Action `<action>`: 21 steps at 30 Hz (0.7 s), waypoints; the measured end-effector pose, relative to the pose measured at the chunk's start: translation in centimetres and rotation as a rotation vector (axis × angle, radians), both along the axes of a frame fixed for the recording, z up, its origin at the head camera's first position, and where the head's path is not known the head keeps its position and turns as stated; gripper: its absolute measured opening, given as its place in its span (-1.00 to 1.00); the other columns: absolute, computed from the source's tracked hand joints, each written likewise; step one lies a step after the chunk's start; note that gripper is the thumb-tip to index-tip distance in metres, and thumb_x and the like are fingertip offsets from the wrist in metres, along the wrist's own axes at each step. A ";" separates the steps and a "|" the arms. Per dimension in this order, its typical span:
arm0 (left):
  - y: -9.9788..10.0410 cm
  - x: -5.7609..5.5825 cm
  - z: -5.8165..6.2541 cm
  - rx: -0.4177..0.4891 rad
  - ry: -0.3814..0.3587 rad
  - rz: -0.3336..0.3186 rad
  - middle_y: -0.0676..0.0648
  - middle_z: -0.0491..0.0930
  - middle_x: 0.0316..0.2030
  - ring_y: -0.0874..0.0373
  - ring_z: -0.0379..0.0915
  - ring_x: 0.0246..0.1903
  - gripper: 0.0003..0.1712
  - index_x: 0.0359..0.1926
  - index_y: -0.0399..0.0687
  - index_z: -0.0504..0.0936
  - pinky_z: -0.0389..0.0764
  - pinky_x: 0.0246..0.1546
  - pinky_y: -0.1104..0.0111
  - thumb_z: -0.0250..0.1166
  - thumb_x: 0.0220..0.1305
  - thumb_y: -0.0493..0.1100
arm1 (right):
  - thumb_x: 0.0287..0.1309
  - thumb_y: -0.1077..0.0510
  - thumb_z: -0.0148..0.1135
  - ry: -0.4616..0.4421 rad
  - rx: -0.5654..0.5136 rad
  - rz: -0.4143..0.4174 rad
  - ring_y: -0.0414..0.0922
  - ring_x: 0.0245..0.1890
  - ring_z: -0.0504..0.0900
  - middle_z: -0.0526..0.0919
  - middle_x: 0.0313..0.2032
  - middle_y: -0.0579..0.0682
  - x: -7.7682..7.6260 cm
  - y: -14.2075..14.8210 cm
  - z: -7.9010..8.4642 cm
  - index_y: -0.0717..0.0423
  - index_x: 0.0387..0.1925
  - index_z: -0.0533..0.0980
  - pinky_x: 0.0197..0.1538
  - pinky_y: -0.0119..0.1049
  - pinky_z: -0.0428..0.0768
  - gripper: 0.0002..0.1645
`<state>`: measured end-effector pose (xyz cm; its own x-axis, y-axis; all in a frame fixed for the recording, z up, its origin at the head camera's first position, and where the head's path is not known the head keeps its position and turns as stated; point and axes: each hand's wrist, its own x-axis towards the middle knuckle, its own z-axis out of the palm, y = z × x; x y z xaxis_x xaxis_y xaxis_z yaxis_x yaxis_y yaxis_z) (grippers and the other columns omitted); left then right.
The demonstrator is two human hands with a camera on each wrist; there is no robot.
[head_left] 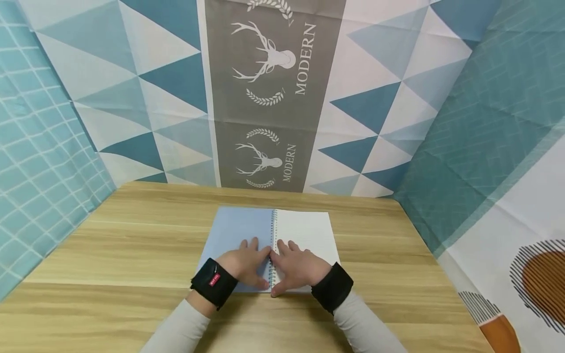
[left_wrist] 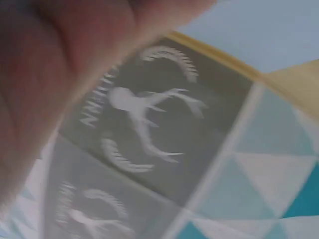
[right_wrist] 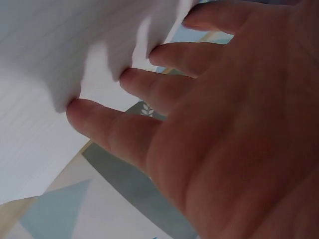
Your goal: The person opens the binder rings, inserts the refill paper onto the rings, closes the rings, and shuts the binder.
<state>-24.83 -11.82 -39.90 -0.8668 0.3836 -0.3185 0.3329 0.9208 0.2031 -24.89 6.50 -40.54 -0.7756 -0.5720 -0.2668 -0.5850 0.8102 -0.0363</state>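
A spiral notebook (head_left: 240, 220) lies opened flat on the wooden table, its left side pale blue and its right side a white page (head_left: 304, 223). The wire binding (head_left: 273, 228) runs down the middle. Over the blue side, near the binding, rests my left hand (head_left: 247, 264) with fingers spread. My right hand (head_left: 300, 267) lies on the white page, close beside the left. In the right wrist view, the fingertips (right_wrist: 77, 109) of that hand touch the faintly lined paper. The left wrist view shows only part of the left hand (left_wrist: 55, 64), blurred; its fingertips are out of sight.
The wooden table (head_left: 145, 245) extends on both sides of the notebook. Behind it hangs a patterned cloth (head_left: 176, 93) with triangles and deer heads. Blue checked cloth (head_left: 35, 147) covers the left side, and teal and white cloth (head_left: 485, 162) the right.
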 end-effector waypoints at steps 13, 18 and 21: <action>0.3 4.2 -3.4 -0.089 0.636 -0.287 -0.25 0.60 0.09 -0.27 0.63 -0.03 -0.29 0.17 -0.14 0.55 0.72 -0.35 -0.04 0.33 0.25 0.30 | -0.02 -0.47 0.42 0.076 -0.054 0.097 0.19 0.47 0.37 0.31 0.51 0.12 0.0 1.7 -0.6 -0.06 0.41 0.41 0.35 -0.03 0.53 0.05; -2.8 5.9 -4.1 -0.154 0.833 -0.291 -0.22 0.63 0.03 -0.09 0.63 -0.26 -0.47 0.13 -0.09 0.52 0.68 -0.50 0.15 0.39 0.08 -0.22 | 0.00 -0.37 0.48 0.037 -0.109 0.123 0.14 0.49 0.34 0.32 0.51 0.09 -0.1 1.8 -0.8 -0.16 0.32 0.46 0.39 -0.06 0.49 -0.12; -5.9 6.3 -3.4 -0.098 0.738 -0.091 -0.32 0.62 -0.17 -0.09 0.55 -0.48 -0.40 0.11 -0.23 0.49 0.57 -0.66 0.16 0.38 -0.05 -0.30 | 0.03 -0.35 0.47 0.011 -0.115 0.143 0.09 0.51 0.33 0.31 0.51 0.06 -0.3 1.9 -0.6 -0.16 0.36 0.43 0.43 -0.13 0.44 -0.10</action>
<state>-18.53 -17.73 -43.34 -0.8347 0.4635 0.2974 0.4263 0.8857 -0.1840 -25.16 8.37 -41.17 -0.6865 -0.7032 -0.1846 -0.6951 0.7093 -0.1169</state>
